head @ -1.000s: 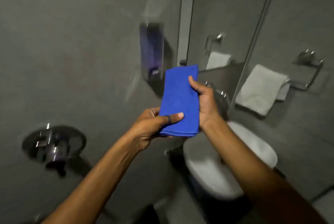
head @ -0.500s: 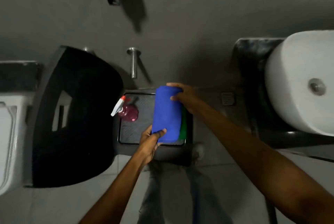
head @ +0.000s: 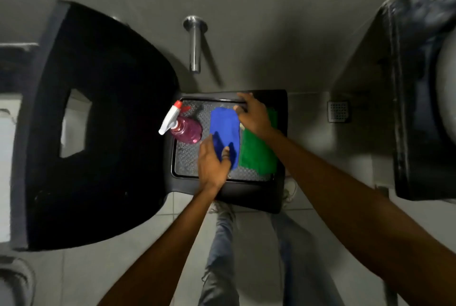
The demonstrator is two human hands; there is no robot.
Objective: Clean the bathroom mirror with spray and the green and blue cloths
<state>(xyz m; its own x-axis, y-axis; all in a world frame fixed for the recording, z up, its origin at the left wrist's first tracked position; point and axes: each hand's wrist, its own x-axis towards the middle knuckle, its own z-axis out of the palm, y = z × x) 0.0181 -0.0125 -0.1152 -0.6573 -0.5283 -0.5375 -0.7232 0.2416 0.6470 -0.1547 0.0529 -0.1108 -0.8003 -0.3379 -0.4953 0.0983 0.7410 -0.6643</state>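
Note:
The folded blue cloth (head: 225,128) lies on a black tray (head: 187,160) below me, between the spray bottle and the green cloth. My left hand (head: 212,165) pinches the blue cloth's near end. My right hand (head: 254,115) rests on its far right corner, fingers spread. The green cloth (head: 257,150) lies flat along the tray's right side, partly under my right forearm. A pink spray bottle (head: 186,129) with a white and red trigger head stands at the tray's left edge.
A black toilet seat (head: 103,120) fills the left. A chrome pipe (head: 195,44) juts from the grey wall above the tray. A dark counter (head: 414,88) is at right, a floor drain (head: 338,111) beside it. My legs and shoes stand on the tiled floor.
I looked down from the wall to the tray. Both hands brought the blue cloth down from the air onto the tray beside the green cloth.

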